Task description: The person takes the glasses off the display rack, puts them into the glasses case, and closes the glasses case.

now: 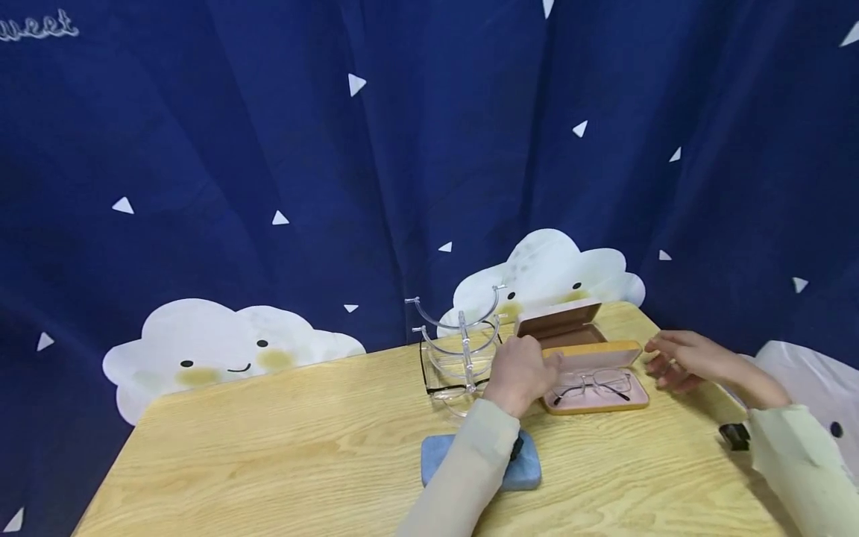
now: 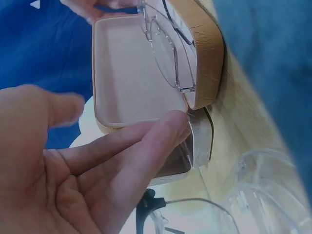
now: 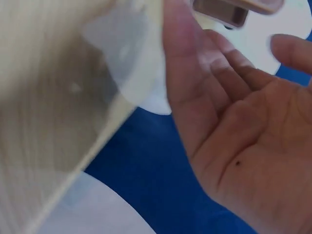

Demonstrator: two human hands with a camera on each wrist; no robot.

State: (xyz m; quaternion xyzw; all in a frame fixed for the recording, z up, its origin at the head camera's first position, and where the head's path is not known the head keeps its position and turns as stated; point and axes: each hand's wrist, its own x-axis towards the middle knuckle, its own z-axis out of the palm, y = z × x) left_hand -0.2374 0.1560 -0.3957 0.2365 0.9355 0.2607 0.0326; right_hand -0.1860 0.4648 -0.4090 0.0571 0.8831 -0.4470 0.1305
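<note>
An orange glasses case [image 1: 597, 409] lies with its lid raised on the table's right part. Thin metal-framed eyeglasses [image 1: 585, 386] rest in its pale pink lining, their dark temple tips toward the front. My left hand [image 1: 523, 375] is at the case's left end. In the left wrist view its fingers [image 2: 141, 156] are extended beside the lid [image 2: 131, 73], the thumb apart and nothing between them. My right hand [image 1: 694, 364] hovers off the case's right end; the right wrist view shows its fingers [image 3: 234, 73] loosely bent around nothing.
Behind the orange case stands another case [image 1: 560, 322], open, with a brown inside. A clear tiered glasses stand [image 1: 463, 350] is left of my left hand, with black-framed glasses [image 1: 424, 369] on it. My left forearm crosses over a blue case [image 1: 526, 471] in front.
</note>
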